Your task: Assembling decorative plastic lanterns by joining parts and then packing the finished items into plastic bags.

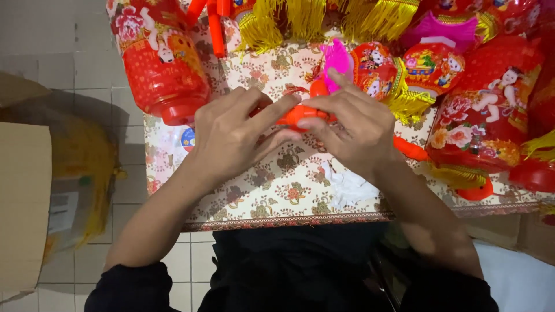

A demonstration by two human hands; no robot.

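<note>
Both hands meet over the middle of the bench [260,196], which wears a flowered cloth. The left hand [231,136] and right hand [352,127] pinch a small orange plastic piece [298,114] between their fingers, held just above the cloth. A big red lantern [159,58] lies far left; more red lanterns [483,115] with gold fringe [324,17] crowd the far right.
</note>
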